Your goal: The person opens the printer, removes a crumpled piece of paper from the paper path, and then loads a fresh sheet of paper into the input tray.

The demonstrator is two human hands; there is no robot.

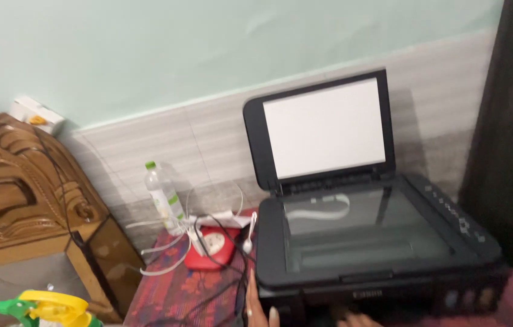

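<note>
Resting against the black scanner's (365, 242) front edge, left hand (259, 309) fingers together; right hand (356, 319) barely visible, grip unclear.

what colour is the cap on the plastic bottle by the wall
Green; the bottle itself is clear with a green-and-white label. Shows best in the head view.

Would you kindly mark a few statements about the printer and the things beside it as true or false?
1. The printer's scanner lid is raised. True.
2. A sheet of paper lies on the scanner glass. False: the glass is bare and only shows reflections.
3. A clear bottle with a green cap stands upright left of the printer. True.
4. The red extension board sits on top of the printer. False: it lies on the patterned cloth beside it.
5. Fingers of the left hand touch the printer's front left corner. True.
</note>
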